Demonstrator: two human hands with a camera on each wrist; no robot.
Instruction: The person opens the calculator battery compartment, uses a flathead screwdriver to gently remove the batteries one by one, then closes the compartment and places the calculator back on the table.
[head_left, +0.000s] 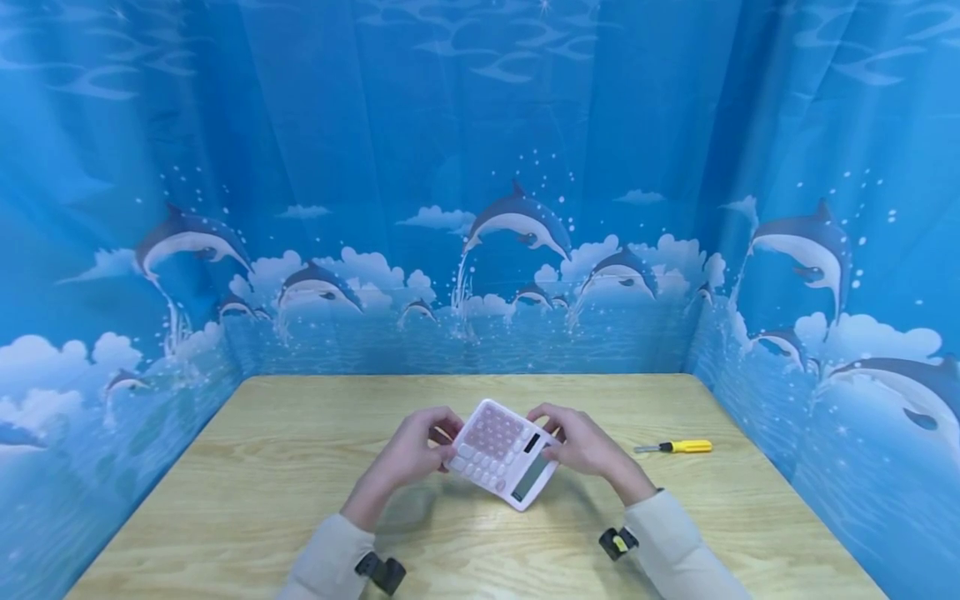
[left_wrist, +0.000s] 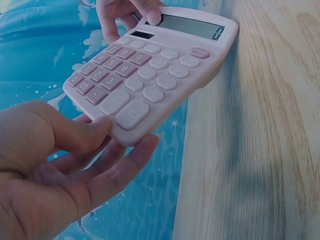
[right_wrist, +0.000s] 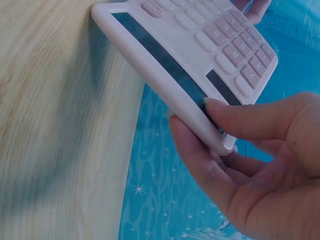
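Holds a pink calculator [head_left: 501,456] aslant over a wooden table [head_left: 285,467], left of a yellow-handled tool [head_left: 684,447], with left hand [head_left: 417,445] at the keypad end [head_left: 480,454] and right hand [head_left: 581,442] at the display end [head_left: 531,477].

A curtained booth: dolphin hangings [head_left: 480,125] enclose a table [head_left: 300,417] on three sides.

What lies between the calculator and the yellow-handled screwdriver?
The right hand, gripping the calculator, then a bare stretch of wooden tabletop up to the screwdriver; the head view shows this.
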